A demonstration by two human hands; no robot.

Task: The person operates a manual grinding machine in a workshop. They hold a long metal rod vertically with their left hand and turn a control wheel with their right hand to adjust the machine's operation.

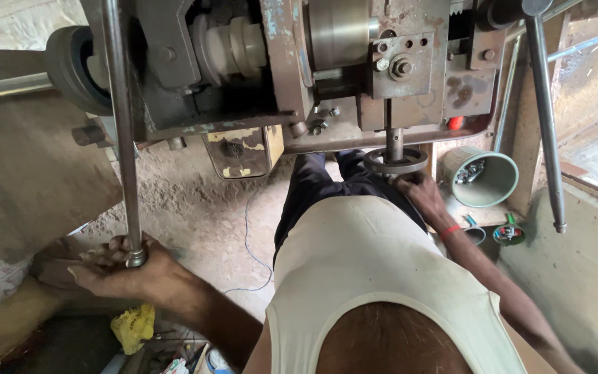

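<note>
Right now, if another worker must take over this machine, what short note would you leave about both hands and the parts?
Left hand: closed around the lower end of the long steel lever, which runs up to the machine body.
Right hand: fingers on the rim of the small round handwheel under the vertical spindle.
Nearby: green bucket with metal pieces to the right of the handwheel; a second long lever hangs free, untouched.
Done: both controls are gripped.
Left: the pictures do not show any workpiece or how far either control is turned.

Smooth, glossy metal lever rod (122, 131); matt, rusty steel machine body (410, 76) (paint flaking); rough dirt floor (195, 208).
</note>
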